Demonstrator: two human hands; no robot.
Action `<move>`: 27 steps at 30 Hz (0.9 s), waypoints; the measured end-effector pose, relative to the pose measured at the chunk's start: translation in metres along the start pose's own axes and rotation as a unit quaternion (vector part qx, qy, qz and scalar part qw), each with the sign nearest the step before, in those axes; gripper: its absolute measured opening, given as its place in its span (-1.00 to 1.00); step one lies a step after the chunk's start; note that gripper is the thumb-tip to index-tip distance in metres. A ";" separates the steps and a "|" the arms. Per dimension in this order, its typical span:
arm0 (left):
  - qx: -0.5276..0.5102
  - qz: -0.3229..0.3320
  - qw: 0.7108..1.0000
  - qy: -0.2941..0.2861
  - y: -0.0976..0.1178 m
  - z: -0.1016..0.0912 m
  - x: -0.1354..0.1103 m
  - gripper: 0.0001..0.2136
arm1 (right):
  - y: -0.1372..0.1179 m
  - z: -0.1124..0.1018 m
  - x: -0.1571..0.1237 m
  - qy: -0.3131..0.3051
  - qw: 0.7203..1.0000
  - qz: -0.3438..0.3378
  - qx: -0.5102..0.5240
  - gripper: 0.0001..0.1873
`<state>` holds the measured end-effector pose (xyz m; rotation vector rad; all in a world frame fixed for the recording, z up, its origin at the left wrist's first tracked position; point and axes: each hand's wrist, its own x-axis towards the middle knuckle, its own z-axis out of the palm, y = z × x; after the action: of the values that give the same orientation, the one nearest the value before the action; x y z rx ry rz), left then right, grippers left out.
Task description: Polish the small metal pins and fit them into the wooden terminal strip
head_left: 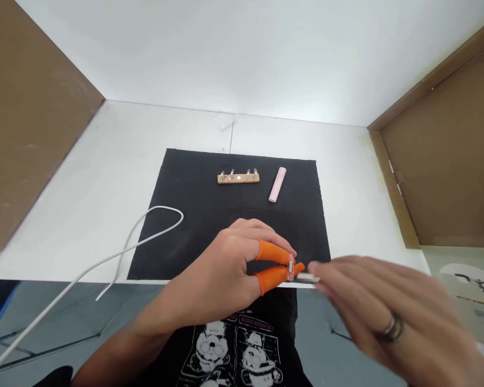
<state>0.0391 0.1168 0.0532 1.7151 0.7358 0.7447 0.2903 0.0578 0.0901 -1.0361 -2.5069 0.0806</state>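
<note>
So it's 1 head-worn cam, sitting above the wearer's printed black T-shirt and pitched forward and pretty steeply down. Bottom edge catches the chest from above, the black mat lands around mid-frame, then the white tabletop runs back to the white rear wall filling the top. Really wide view too: 2 sides flare outward, the brown left panel and the brown right panel. Range is close. The right hand looms big nearest the lens, with the left hand a bit farther in.
</note>
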 end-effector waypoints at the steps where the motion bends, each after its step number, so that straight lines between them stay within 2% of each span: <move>1: 0.001 0.001 1.000 -0.002 0.001 0.000 0.000 -0.93 | 0.006 -0.002 0.001 0.023 0.999 0.009 -0.024 -0.71; 4: 0.003 -0.003 1.000 -0.004 0.002 0.000 0.000 -0.92 | 0.019 -0.006 0.006 0.068 0.994 0.025 -0.084 -0.69; 8: 0.007 -0.003 1.000 0.006 0.000 -0.001 0.000 -0.92 | 0.001 -0.005 0.009 0.017 0.998 0.005 -0.055 -0.81; 10: 0.005 -0.004 1.000 0.012 -0.001 -0.002 0.001 -0.93 | -0.012 -0.003 0.009 -0.005 1.000 -0.008 -0.014 -0.80; 12: 0.001 -0.004 1.000 0.014 -0.001 -0.002 0.001 -0.94 | -0.015 -0.002 0.008 -0.004 1.000 -0.009 0.001 -0.79; 15: -0.004 -0.003 1.000 0.010 0.001 -0.002 0.001 -0.94 | 0.003 -0.001 0.006 0.022 0.999 0.003 -0.050 -0.80; 18: -0.009 -0.013 1.000 0.008 0.001 -0.003 0.000 -0.94 | 0.018 -0.001 0.005 0.066 0.991 0.019 -0.116 -0.69; 20: -0.015 -0.018 1.000 0.012 0.000 -0.003 0.000 -0.94 | 0.012 -0.001 0.006 0.057 0.994 0.009 -0.093 -0.71; 22: -0.021 -0.017 0.999 0.018 -0.002 -0.003 -0.001 -0.94 | -0.002 -0.001 0.007 0.026 0.999 -0.002 -0.039 -0.82; 24: -0.026 -0.015 0.999 0.022 -0.003 -0.004 -0.001 -0.94 | -0.013 -0.003 0.007 0.015 1.000 -0.005 -0.004 -0.80; 27: -0.028 -0.018 0.999 0.021 -0.002 -0.004 -0.001 -0.95 | -0.007 -0.007 0.006 0.025 0.999 0.016 -0.027 -0.81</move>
<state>0.0352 0.1189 0.0524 1.6353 0.7660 0.7709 0.2846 0.0559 0.1004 -1.0853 -2.4610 -0.0033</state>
